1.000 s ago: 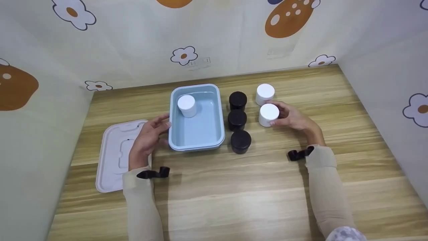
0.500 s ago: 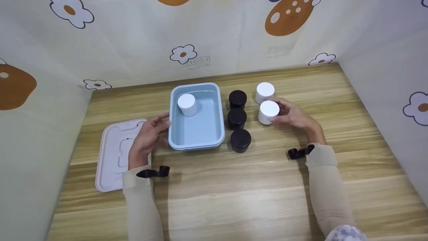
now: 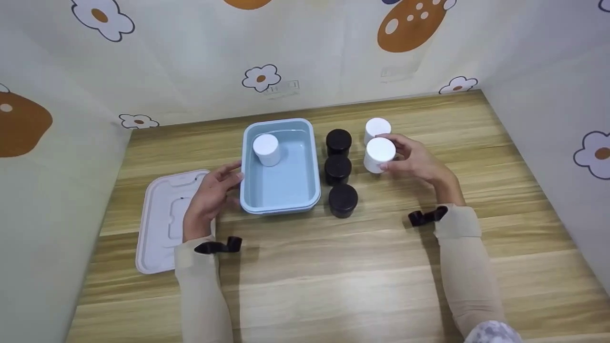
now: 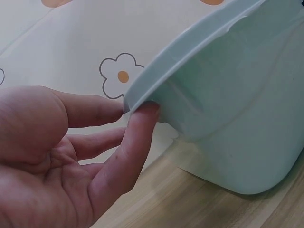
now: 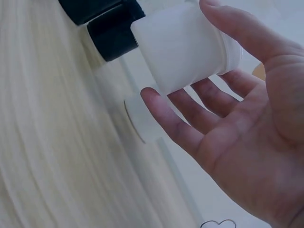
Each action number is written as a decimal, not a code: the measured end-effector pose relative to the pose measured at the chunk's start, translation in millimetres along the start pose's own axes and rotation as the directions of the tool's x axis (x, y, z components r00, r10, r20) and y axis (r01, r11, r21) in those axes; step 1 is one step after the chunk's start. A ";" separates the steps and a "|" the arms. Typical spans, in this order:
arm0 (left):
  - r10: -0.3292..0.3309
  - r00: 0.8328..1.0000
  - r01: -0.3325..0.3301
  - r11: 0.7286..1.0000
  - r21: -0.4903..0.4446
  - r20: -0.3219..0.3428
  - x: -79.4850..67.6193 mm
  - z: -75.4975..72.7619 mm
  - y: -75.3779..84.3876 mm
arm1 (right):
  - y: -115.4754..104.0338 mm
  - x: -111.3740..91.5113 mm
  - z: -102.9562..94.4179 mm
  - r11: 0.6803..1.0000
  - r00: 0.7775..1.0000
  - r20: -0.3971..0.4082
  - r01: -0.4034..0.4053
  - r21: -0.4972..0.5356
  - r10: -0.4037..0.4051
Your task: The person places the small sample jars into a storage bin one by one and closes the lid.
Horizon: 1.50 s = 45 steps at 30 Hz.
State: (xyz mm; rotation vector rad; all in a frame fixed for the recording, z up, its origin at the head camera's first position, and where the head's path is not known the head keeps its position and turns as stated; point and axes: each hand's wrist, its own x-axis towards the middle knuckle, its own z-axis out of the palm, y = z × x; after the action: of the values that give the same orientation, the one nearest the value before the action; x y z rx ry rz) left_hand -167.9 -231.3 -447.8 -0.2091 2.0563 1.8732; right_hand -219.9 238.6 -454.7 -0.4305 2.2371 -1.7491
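My left hand [image 3: 208, 199] pinches the left rim of a light blue plastic tub [image 3: 290, 188]. In the left wrist view, the thumb lies over the tub's rim [image 4: 185, 47] and a finger presses under it. A white lidded jar [image 3: 267, 151] stands upright inside the tub. My right hand [image 3: 421, 164] grips a second white jar [image 3: 380, 155] by its side. The right wrist view shows this white jar [image 5: 183, 50] raised off the table, between thumb and fingers. Behind it a third white jar [image 3: 377, 126] stands on the table, partly covered.
Black jars stand in a column right of the tub: a far one [image 3: 339, 142], a middle one [image 3: 338, 169] and a near one [image 3: 343, 200]. A pale rectangular lid [image 3: 157, 224] lies left, partly under the left forearm. A patterned curtain [image 3: 324, 52] borders the wooden table [image 3: 324, 286].
My right hand has lifted its white jar and shifted it slightly left and away from me, so it overlaps the third jar more. My left hand and the tub have stayed put.
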 end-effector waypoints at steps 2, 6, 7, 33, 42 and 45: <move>-0.007 1.000 0.007 1.000 0.007 -0.004 -0.1 0.0 0.0 | -5.1 0.2 3.0 1.000 1.000 -0.027 -0.005 -0.009 0.004; -0.016 1.000 0.016 1.000 0.010 0.000 0.2 -0.4 0.2 | -16.2 1.8 10.3 1.000 0.995 -0.095 0.027 0.003 -0.026; -0.017 1.000 0.017 1.000 0.006 0.002 0.3 -0.5 0.3 | -19.3 2.4 12.1 0.999 0.993 -0.109 0.041 0.002 -0.041; -0.001 1.000 0.001 1.000 -0.006 0.002 2.9 0.1 -0.3 | -62.2 8.1 44.4 0.992 0.980 -0.151 0.128 -0.009 -0.128; -0.001 1.000 0.001 1.000 -0.003 0.005 1.4 -2.3 0.4 | -72.1 22.0 65.0 0.986 0.983 -0.100 0.158 0.050 -0.153; -0.013 1.000 0.013 1.000 0.002 0.003 0.8 -2.5 1.0 | -75.5 26.4 71.9 0.987 0.987 -0.074 0.146 0.065 -0.141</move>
State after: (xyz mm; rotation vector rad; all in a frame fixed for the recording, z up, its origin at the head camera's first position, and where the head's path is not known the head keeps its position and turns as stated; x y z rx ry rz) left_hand -169.5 -233.6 -447.0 -0.2182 2.0502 1.8624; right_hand -211.4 147.0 -399.0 -0.5360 2.2325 -1.9367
